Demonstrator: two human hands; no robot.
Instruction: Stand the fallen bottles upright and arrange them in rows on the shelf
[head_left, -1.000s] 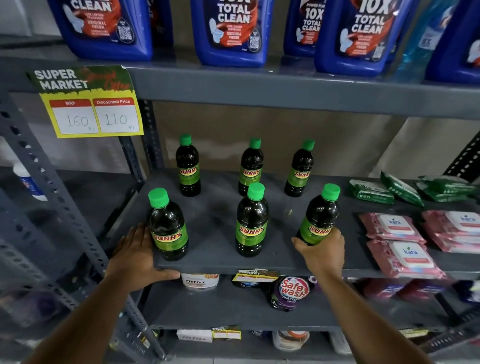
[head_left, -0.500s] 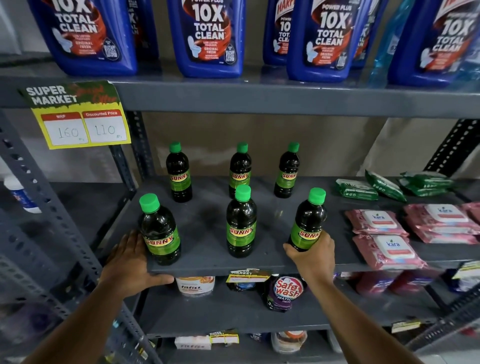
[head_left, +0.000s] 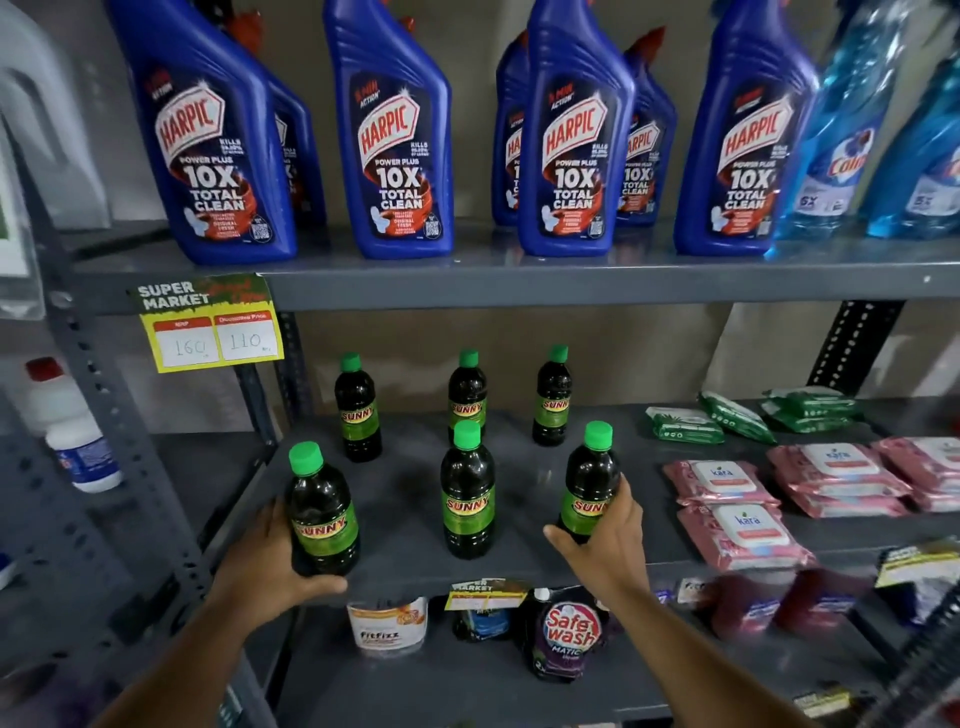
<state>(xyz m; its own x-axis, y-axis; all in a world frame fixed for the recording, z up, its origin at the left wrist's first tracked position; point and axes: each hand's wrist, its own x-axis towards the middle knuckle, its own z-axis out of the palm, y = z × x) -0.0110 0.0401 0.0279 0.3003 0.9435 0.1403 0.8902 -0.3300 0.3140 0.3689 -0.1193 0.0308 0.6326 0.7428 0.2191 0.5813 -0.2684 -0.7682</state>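
Several dark bottles with green caps and green "SUNNY" labels stand upright in two rows on the grey shelf (head_left: 524, 564). In the front row are a left bottle (head_left: 322, 512), a middle bottle (head_left: 467, 493) and a right bottle (head_left: 589, 486). Behind them stand three more: back left bottle (head_left: 357, 410), back middle bottle (head_left: 466, 392), back right bottle (head_left: 553, 397). My left hand (head_left: 265, 566) wraps the base of the front left bottle at the shelf's front edge. My right hand (head_left: 605, 545) grips the lower part of the front right bottle.
Pink wipe packs (head_left: 727, 504) and green packs (head_left: 685, 426) lie on the same shelf to the right. Blue Harpic bottles (head_left: 395, 135) stand on the shelf above, with a yellow price tag (head_left: 210, 322) on its edge. Pouches and a jar (head_left: 387, 626) sit on the shelf below.
The view has tilted upward, showing more of the top shelf. Both hands stay on the front left and front right bottles; my left hand now wraps its bottle more closely.
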